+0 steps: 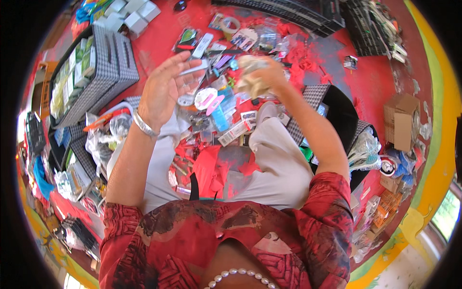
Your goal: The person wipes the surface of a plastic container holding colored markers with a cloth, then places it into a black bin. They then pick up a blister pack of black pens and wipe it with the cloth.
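My left hand (166, 89), with a silver bracelet at the wrist, is raised with its fingers spread and nothing held in it. Just beyond its fingertips is a pale flat item (195, 67), partly hidden by the fingers. My right hand (272, 74) grips a crumpled beige cloth (253, 77), slightly smeared by motion. Below both hands lies a jumble of small goods: a pink oval piece (215, 104), a light blue item (220, 118), a white-and-red packet (235, 133) and a roll of tape (229, 25) farther off.
A checked fabric bin (113, 62) full of boxes stands at left, white boxes (136, 21) behind it. Another checked bin with a black lining (341, 113) is by my right knee. Black crates (284, 14) lie far off; a cardboard carton (401, 120) sits right.
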The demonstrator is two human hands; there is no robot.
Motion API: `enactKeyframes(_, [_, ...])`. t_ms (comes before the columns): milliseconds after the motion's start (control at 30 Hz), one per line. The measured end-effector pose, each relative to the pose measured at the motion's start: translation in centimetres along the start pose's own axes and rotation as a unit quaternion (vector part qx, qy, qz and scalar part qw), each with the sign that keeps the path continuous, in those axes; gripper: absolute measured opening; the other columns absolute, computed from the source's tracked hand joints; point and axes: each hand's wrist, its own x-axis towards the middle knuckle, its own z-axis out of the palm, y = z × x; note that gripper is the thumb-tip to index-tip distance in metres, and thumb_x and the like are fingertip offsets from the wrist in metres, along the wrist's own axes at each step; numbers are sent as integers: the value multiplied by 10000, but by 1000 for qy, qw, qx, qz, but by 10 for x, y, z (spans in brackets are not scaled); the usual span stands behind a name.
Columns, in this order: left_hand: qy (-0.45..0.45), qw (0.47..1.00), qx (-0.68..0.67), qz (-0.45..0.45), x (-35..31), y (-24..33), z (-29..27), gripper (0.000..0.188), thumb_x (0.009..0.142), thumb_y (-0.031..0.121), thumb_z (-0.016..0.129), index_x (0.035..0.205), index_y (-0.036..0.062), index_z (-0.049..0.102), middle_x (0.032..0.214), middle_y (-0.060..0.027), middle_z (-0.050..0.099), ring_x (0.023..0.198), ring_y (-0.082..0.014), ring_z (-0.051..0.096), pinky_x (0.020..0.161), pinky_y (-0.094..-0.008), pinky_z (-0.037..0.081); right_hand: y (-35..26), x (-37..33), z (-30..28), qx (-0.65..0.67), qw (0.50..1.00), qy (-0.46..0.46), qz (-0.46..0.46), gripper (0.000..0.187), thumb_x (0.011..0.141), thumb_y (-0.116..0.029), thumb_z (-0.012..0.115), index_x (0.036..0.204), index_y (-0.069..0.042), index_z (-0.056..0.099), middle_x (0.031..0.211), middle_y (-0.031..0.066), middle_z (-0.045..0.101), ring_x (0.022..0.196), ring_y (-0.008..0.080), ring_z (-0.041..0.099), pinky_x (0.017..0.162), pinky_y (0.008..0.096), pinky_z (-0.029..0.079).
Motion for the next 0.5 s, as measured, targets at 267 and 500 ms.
enactKeyframes(267, [102, 993, -47, -31, -11, 14, -19, 334, 862, 124, 484, 1148, -48, 479, 1043, -139, 576, 933, -175, 548, 856, -296, 447, 35, 58, -72, 12, 985, 8, 170, 249, 729, -226, 668, 838, -3, 645, 792, 83, 643, 642, 182, 615, 566, 315, 490])
enactKeyframes(500, [118, 985, -81, -92, -5, 9, -24, 303, 859, 115, 481, 1123, -31, 500, 994, -102, 591, 889, -150, 553, 841, -287, 443, 56, 159, -48, -463, 878, -9, -121, 442, 685, -271, 634, 1069, -53, 607, 1052, 192, 591, 978, 309, 580, 802, 388, 462])
